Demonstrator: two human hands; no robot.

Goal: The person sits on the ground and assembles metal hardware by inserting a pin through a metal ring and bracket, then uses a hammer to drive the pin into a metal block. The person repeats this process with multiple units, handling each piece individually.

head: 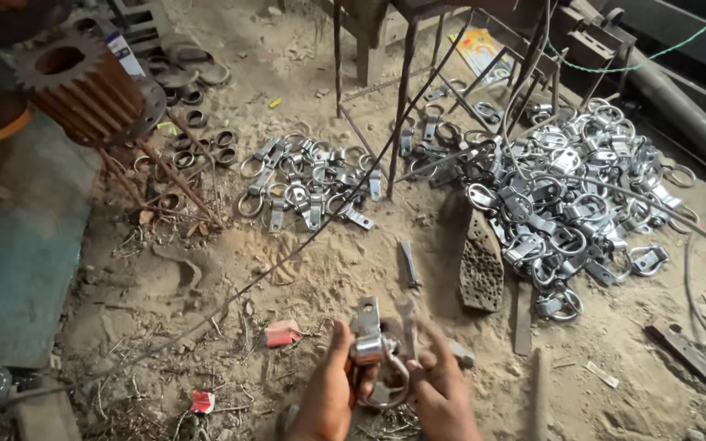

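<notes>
Down at six o'clock, left hand [328, 392] and right hand [443, 390] grip one ring clamp [373, 351], seemingly mid-assembly; seating its ring looks next.

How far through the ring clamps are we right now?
Hard to judge. Two heaps lie on the sand: a smaller pile and a larger pile. Which is finished is unclear. In hand: left hand and right hand hold one ring clamp.

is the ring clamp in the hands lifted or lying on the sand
Lifted: the ring clamp is held between the left hand and right hand, above the sand.
</notes>
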